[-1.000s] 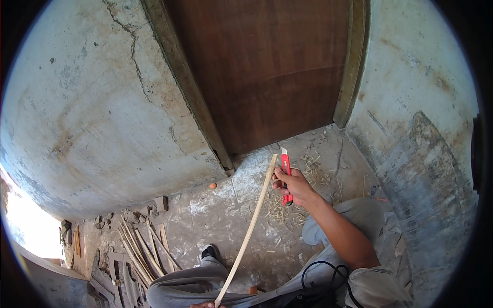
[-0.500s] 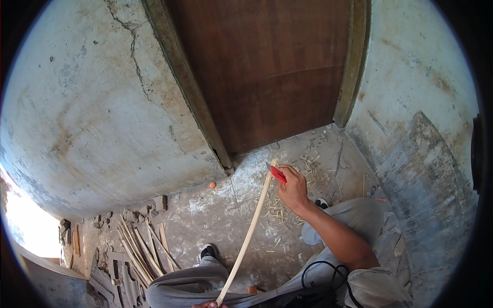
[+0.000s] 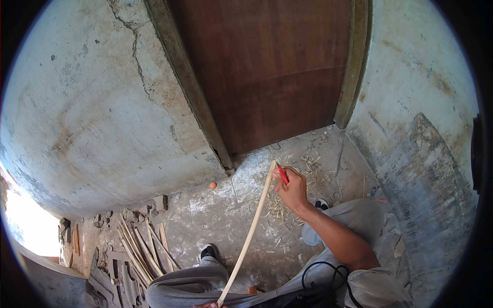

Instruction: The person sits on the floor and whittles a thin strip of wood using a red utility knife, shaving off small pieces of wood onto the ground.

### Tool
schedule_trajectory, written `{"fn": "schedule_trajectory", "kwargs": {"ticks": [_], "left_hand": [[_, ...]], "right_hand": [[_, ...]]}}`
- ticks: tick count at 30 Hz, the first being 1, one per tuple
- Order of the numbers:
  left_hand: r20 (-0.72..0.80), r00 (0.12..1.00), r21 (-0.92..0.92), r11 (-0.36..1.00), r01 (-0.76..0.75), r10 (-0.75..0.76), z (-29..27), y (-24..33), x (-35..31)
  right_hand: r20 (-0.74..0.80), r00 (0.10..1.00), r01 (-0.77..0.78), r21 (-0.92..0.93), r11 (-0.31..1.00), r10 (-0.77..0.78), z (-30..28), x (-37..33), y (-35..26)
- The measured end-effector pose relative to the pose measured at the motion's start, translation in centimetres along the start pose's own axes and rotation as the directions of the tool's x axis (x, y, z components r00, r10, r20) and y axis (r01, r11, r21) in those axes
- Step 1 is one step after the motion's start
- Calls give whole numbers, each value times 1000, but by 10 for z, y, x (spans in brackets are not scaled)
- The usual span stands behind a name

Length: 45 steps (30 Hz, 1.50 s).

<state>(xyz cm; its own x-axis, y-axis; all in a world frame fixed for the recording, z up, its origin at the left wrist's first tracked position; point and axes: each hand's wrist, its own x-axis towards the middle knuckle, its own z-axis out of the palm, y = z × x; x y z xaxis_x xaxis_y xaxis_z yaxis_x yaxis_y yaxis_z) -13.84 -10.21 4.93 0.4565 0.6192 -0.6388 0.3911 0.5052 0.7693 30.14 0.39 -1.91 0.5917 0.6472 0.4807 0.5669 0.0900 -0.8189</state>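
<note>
A long, pale strip of bamboo or wood (image 3: pixel 250 235) slants up from the lower edge toward the middle, bowed slightly. My left hand (image 3: pixel 208 305) grips its near end; only part of the fingers shows at the picture's bottom. Close to the strip's far end, my right hand (image 3: pixel 293 192) is closed around a red-handled utility knife (image 3: pixel 283 175). The knife's tip is beside or against the strip; which of the two I cannot tell. Thin pale shavings (image 3: pixel 280 208) lie on the floor below and around my right hand.
Several similar strips (image 3: pixel 146 251) lean by my left knee, near wooden pieces (image 3: pixel 120 267) and broken masonry (image 3: pixel 160 203). A small orange ball-like object (image 3: pixel 213 185) lies near the wall. A brown door (image 3: pixel 272 77) stands ahead. A black cord (image 3: pixel 323 264) loops over my lap.
My right hand has turned the knife, so its red handle now shows narrower and more upright. The left hand and the strip have hardly moved.
</note>
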Motion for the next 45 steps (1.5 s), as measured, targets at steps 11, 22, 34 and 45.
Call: {"fn": "schedule_trajectory", "kwargs": {"ticks": [11,22,34,45], "left_hand": [[29,999,19,999,30,-31,-7,1,-1],[25,998,31,998,57,-58,-8,2,-1],[79,996,-35,998,54,-51,-8,9,-4],[-20,999,-47,998,41,-42,0,11,5]], "right_hand": [[20,984,175,16,984,-176,-4,7,-14],[97,992,82,-26,996,-79,-5,7,-12],[251,951,-183,-13,983,180,-8,9,-10],[264,876,-471,290,833,403,-20,19,-4]]}}
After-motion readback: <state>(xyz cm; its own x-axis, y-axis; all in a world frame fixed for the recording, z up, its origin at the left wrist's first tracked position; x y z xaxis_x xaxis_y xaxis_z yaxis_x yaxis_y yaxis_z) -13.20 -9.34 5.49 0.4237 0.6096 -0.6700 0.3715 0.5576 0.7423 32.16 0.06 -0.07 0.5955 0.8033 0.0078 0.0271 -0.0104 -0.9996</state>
